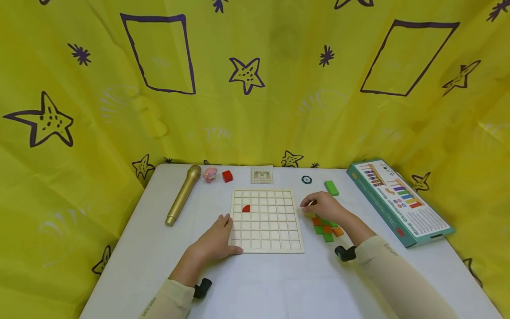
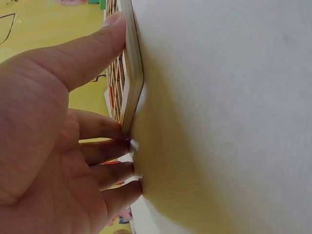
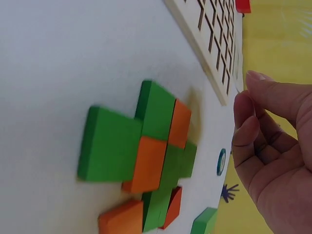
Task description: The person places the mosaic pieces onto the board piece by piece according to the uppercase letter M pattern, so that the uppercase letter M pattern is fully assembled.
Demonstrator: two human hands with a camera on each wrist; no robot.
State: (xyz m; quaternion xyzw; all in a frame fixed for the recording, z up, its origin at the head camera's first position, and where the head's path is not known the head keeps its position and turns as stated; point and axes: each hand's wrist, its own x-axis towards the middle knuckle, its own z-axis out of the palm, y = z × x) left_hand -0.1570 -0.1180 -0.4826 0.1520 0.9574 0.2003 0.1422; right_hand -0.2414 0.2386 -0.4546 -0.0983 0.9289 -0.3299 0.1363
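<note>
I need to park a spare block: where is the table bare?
Bare: between the gold microphone and the grid board, and the near strip below the board. Crowded: right of the board, where the right hand hovers over the green and orange blocks.

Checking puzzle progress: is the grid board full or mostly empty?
Mostly empty: the grid board holds just one red piece; other squares look bare.

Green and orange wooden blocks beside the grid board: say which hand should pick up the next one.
Right. The right hand hovers over the green and orange wooden blocks, holding nothing, while the left hand presses the wooden grid board at its left edge, probably steadying it.
</note>
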